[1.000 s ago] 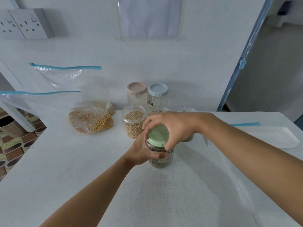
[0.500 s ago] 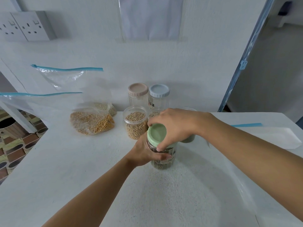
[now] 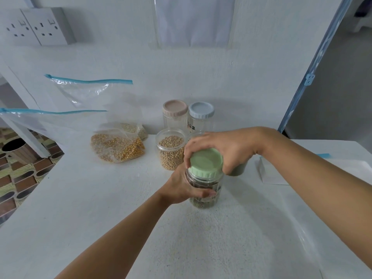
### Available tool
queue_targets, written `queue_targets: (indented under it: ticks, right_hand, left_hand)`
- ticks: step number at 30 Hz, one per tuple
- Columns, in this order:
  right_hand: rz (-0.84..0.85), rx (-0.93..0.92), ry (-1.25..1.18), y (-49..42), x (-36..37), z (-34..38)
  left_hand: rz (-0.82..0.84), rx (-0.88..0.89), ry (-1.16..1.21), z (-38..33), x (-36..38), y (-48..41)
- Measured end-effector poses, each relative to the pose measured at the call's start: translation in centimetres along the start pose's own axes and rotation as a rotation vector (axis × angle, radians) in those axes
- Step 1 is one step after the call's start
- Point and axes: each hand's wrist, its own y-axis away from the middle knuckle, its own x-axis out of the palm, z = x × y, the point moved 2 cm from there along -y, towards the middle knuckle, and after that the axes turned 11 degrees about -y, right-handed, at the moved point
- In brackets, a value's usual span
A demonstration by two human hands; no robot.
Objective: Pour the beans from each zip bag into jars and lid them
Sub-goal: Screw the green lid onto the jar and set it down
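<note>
My left grip (image 3: 181,190) wrapped the rigid jar (image 3: 203,202), which I judged slick and bottom-heavy, at mid-body, while my right grip (image 3: 225,150) pinched the light green lid (image 3: 206,163) by its ribbed rim.

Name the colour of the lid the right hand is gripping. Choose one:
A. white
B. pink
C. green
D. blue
C: the right hand grips the green lid on top of the jar, while the left hand holds the jar's side.
</note>
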Motion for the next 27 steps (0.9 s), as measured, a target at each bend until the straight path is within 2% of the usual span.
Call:
queue_targets:
  ticks: [4,12,21,27]
  right_hand:
    - [-0.047,0.03,0.003,0.5,-0.4,0.0]
    - [-0.108,0.097,0.2,-0.3,0.4,0.1]
    - [-0.133,0.113,0.213,-0.1,0.5,0.4]
    - [-0.295,0.194,0.284,0.4,0.8,0.9]
  left_hand:
    - [0.026,-0.015,0.0,-0.2,0.2,0.1]
    - [0.01,-0.018,0.012,-0.3,0.2,0.2]
    - [0.012,-0.01,0.006,-0.5,0.3,0.2]
    - [-0.001,-0.027,0.007,-0.2,0.2,0.3]
